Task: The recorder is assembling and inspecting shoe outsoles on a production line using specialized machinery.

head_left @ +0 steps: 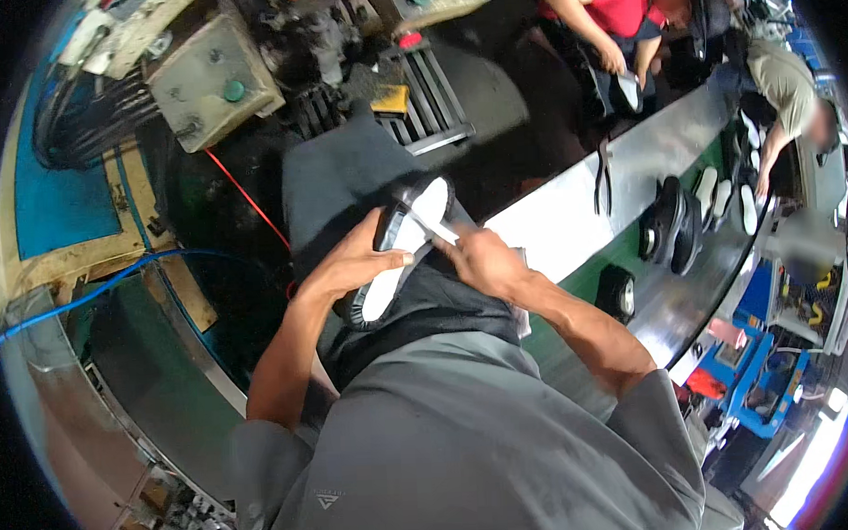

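Note:
Over my lap lies a black shoe (380,293) with its white underside turned up. My left hand (349,263) grips it by the side, the thumb pressed on the white bottom. From the right, my right hand (489,261) is closed around a thin, pale tool (441,232) whose end reaches over the upper part of the white underside. The tool is blurred, so I cannot make out its kind, nor whether it touches the shoe.
To the right runs a metal-edged conveyor (572,213) carrying several dark shoes (665,224) and white-bottomed ones. A person in red (611,11) holds a shoe ahead; another person (782,84) reaches over the conveyor. Machinery with a control box (212,85) stands at the far left.

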The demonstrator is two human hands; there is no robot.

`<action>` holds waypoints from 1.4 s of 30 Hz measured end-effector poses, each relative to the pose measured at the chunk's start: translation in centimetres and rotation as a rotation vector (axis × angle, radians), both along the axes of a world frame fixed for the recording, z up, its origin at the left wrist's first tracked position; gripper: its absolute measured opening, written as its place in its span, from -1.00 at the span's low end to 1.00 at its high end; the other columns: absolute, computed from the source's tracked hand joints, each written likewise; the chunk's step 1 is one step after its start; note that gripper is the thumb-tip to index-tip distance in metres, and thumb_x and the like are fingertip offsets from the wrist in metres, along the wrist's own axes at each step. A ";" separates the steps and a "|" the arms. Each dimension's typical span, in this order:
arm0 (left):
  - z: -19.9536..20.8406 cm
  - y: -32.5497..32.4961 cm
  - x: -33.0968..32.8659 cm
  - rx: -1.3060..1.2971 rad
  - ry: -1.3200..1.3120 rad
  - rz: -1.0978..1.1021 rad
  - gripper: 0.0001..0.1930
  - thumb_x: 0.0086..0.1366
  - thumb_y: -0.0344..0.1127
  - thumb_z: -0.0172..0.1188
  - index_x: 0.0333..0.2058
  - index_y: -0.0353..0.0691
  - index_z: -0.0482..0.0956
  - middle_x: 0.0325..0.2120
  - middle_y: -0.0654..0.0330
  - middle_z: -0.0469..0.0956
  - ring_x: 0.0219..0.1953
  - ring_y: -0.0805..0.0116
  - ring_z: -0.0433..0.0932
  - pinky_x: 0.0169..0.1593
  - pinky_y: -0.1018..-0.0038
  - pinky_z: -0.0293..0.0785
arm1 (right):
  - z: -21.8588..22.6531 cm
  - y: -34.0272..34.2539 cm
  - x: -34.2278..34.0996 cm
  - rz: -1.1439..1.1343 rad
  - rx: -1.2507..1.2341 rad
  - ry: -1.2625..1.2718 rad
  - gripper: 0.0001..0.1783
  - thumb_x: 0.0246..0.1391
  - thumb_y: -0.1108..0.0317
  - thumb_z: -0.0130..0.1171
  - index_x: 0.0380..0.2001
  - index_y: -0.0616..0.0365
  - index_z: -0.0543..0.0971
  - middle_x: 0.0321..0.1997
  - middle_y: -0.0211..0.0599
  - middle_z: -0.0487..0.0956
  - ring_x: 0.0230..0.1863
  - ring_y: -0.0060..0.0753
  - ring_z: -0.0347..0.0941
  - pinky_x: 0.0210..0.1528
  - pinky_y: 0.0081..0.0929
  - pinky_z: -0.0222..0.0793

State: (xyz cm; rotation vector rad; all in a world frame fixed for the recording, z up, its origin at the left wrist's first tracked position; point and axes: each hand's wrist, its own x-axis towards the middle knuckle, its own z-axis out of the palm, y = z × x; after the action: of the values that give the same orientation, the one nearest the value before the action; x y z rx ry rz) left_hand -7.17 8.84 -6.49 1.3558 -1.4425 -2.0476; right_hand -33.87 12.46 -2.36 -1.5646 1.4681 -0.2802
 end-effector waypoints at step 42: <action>8.6 -31.9 11.5 -0.420 0.271 0.828 -0.22 0.55 0.23 0.26 0.44 -0.31 0.41 0.32 -0.17 0.56 0.28 0.07 0.59 0.45 0.09 0.40 | -5.3 -4.7 0.9 -0.531 0.597 -0.488 -0.53 0.58 0.11 0.04 -0.30 0.33 0.55 -0.57 -0.28 0.57 -0.69 -0.36 0.54 -0.63 -0.37 0.41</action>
State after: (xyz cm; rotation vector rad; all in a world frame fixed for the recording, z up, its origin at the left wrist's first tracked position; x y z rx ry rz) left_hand 4.35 -23.07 2.15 1.1585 -0.8924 -1.2462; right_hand -33.01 7.79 -7.69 -0.5633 1.3745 -0.4430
